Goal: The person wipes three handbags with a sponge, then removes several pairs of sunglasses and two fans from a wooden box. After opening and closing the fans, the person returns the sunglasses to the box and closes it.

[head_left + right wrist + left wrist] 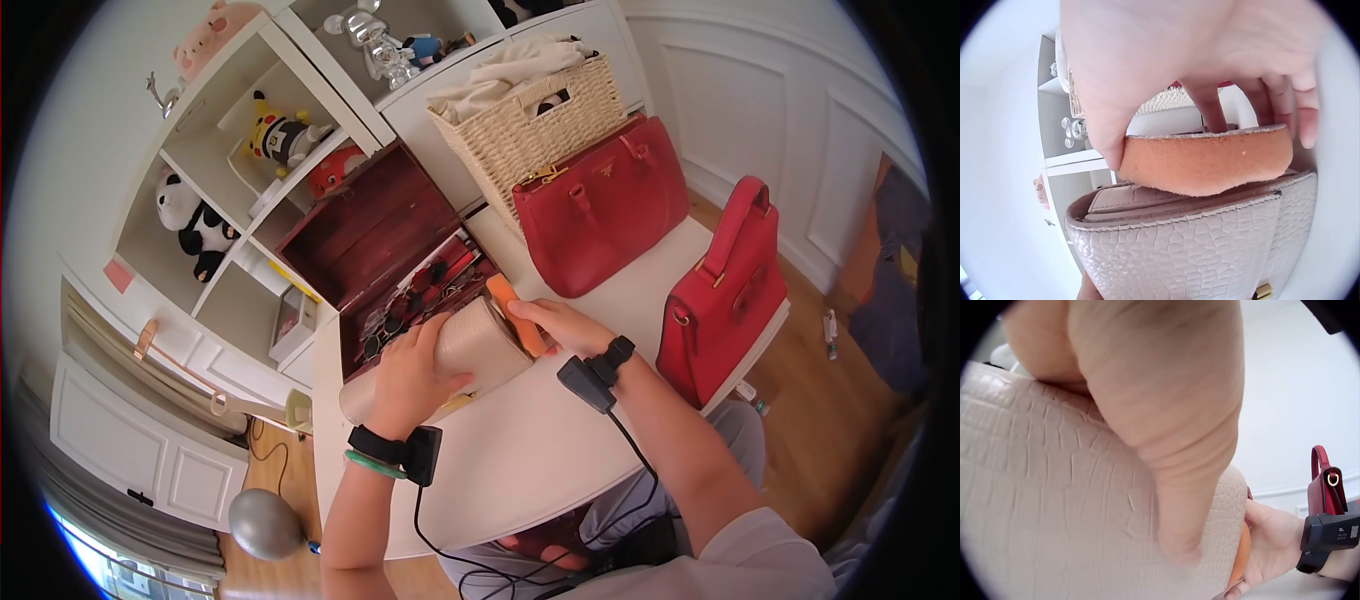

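Note:
A pale pink crocodile-textured handbag (482, 348) lies tilted on the white table, its gold clasp (1263, 291) low on the front face. My left hand (408, 378) grips the bag's body, the thumb laid across the textured face in the left wrist view and the other fingers over the far side. With my right hand (572, 326) I pinch an orange sponge (1204, 164) with a greyish backing, thumb at one end and fingers along the other. The sponge is right at the bag's side edge, where folded leather layers show.
Beyond the handbag stands an open dark red wooden chest (370, 235) holding several sunglasses (410, 295). Two red handbags, a wide one (605, 210) and a smaller one (728, 300), stand on the right of the table (480, 470). A woven basket (530, 125) is behind them.

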A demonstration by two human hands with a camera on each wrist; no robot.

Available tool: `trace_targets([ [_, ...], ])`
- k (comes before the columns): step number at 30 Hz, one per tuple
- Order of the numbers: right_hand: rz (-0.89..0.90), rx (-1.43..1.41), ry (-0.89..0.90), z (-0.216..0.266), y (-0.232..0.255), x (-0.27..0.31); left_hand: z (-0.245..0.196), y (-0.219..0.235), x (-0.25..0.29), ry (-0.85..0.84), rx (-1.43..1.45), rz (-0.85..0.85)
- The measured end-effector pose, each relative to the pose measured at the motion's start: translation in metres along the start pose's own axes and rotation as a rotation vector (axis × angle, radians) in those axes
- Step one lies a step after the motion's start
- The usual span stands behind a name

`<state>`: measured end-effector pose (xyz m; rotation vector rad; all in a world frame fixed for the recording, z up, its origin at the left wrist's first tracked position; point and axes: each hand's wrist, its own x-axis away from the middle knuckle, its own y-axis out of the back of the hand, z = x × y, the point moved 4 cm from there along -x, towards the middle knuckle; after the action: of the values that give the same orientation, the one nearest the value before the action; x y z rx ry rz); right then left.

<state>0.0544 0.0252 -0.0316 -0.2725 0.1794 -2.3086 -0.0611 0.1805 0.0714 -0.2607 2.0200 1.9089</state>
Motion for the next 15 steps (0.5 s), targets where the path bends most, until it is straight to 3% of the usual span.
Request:
trace_targets([
  [2,0.000,0.048,-0.020,-0.006,0.004,-0.007,-0.002,0.002,-0.001,0.018,0.077,0.135],
  [4,0.002,0.090,-0.039,-0.015,0.007,-0.015,-0.001,0.005,0.004,-0.029,0.087,0.141],
  [6,0.082,0.128,0.104,-0.018,0.004,-0.018,0.000,0.010,0.011,-0.079,0.100,0.146],
  [8,0.125,0.168,0.118,-0.017,0.003,-0.017,-0.002,0.017,0.023,-0.153,0.096,0.197],
  [11,0.477,0.272,0.078,-0.014,-0.014,-0.005,-0.004,0.030,0.037,-0.187,0.059,0.239],
  [14,0.616,0.230,0.090,-0.024,-0.035,-0.006,0.004,0.032,0.056,-0.203,0.037,0.244],
  [15,0.622,0.249,0.081,-0.024,-0.038,-0.005,0.006,0.034,0.063,-0.127,0.045,0.146],
])
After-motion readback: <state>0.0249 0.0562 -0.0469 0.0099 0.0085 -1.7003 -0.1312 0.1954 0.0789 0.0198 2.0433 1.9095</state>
